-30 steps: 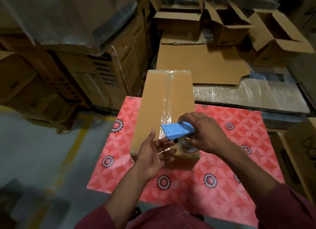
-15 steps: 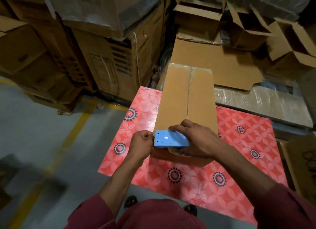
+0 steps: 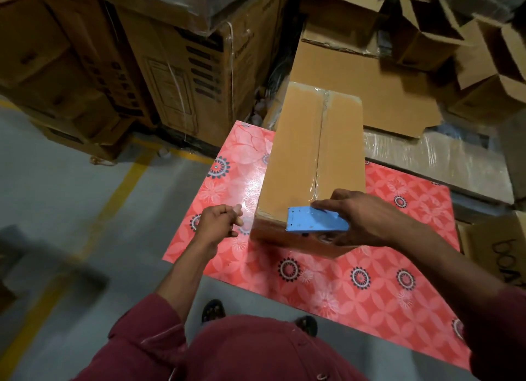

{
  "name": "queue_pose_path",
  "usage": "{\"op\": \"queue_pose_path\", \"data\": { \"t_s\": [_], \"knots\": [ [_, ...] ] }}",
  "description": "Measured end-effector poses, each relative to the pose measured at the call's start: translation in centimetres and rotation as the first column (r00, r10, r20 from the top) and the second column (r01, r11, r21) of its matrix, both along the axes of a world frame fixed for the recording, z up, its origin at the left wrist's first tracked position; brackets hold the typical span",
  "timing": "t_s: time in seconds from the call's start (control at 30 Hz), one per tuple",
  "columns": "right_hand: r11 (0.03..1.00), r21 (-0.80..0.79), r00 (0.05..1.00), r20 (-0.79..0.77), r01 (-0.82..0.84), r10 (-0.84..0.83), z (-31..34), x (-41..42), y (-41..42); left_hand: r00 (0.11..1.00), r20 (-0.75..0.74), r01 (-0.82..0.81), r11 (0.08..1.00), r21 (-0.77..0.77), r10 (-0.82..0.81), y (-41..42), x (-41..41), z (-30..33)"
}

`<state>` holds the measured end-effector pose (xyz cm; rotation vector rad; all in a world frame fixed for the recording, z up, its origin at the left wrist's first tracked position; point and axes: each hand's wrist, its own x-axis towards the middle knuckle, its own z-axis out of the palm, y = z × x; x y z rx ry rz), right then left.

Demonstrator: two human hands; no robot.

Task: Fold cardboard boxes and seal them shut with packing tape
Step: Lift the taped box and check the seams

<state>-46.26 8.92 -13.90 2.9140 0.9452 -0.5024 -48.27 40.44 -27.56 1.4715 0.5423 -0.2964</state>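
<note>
A closed brown cardboard box lies lengthwise on the red flowered table, with clear tape along its middle seam. My right hand grips a blue tape dispenser at the box's near end, over the near edge. My left hand hovers above the table just left of the box, apart from it, with fingers loosely curled and thumb against fingertips. Whether it pinches a bit of tape is too blurred to tell.
Large printed cartons are stacked at the back left. A flat cardboard sheet and several open empty boxes lie behind the table. A plastic-wrapped pallet sits at right. Grey floor with a yellow line lies left.
My left hand has let go of the box's near left corner and drawn away to the left. My right hand with the dispenser has stayed at the box's near end.
</note>
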Motion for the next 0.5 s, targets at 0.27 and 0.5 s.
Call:
{"op": "queue_pose_path", "data": {
  "t_s": [0.27,0.5],
  "knots": [
    [0.999,0.039,1.0,0.015,0.025,-0.026,-0.2,-0.2,-0.7,0.994,-0.014,-0.106,0.994,-0.017,0.106,-1.2,-0.6,0.4],
    [0.997,0.051,0.998,0.026,0.059,-0.06,-0.5,-0.1,-0.4,0.992,-0.024,-0.122,0.992,0.012,0.122,-2.1,0.0,-0.6]
  ]
}}
